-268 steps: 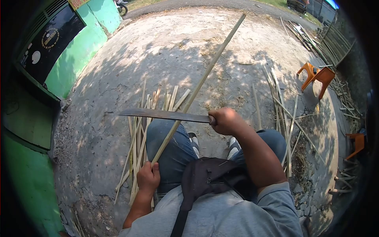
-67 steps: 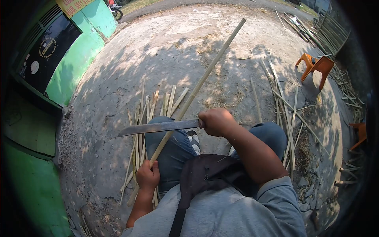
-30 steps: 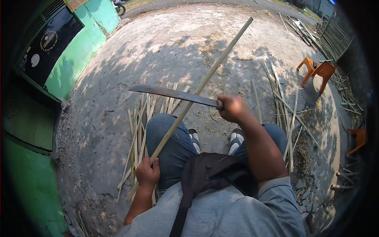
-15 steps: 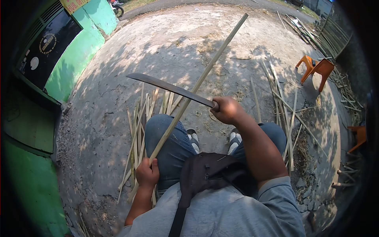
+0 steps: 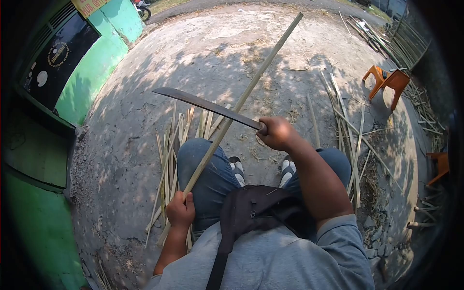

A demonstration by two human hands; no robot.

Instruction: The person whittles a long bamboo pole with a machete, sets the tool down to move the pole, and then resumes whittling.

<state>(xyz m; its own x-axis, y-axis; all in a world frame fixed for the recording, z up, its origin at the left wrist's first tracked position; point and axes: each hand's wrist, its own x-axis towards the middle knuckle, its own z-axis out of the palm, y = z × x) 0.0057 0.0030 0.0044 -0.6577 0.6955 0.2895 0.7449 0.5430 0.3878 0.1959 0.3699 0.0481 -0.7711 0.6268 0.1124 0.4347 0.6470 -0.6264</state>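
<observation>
My left hand [image 5: 181, 210] is wrapped round the lower part of a long bamboo strip [image 5: 261, 72], beside my left knee. The strip slants up and away to the right, its far end high above the ground. In my right hand [image 5: 277, 134] is the handle of a machete [image 5: 193, 99], held over the space between my knees. Its long, dark blade points left and crosses over the strip near the strip's middle. The blade's tip reaches out past the strip on the left.
Cut bamboo strips [image 5: 168, 164] lie beside my left leg, with more strips [image 5: 345, 130] by my right leg. An orange plastic stool [image 5: 386, 84] stands at the right. A green wall [image 5: 92, 72] borders the left. A black bag [image 5: 253, 212] rests on my lap.
Almost nothing differs. The machete and my right hand have shifted slightly up and left, and the strip's far end sits marginally higher.
</observation>
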